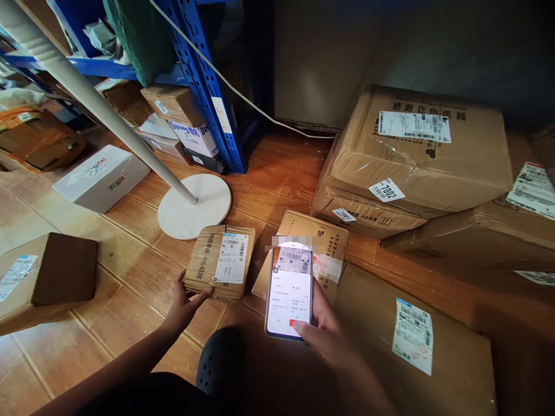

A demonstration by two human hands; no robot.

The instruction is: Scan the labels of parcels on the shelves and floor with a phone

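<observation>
My left hand (191,300) grips the lower left corner of a small taped cardboard box (202,260), thumb on top and fingers at the side. On that box is a white shipping label (232,258) with a handwritten number. My right hand (323,326) is closed around a smartphone (289,300), its thumb over a red button at the bottom of the lit screen. The upper part of the screen shows a barcode label. Behind the phone, partly hidden by it, lies a flat cardboard parcel (333,240) with a label.
Large labelled cartons (433,167) are stacked at the right, with another carton (368,323) nearer. A white round stand base (191,208) and pole stand left of centre, before a blue shelf post (208,86). A white box (102,179) and brown box (65,271) rest on the floor.
</observation>
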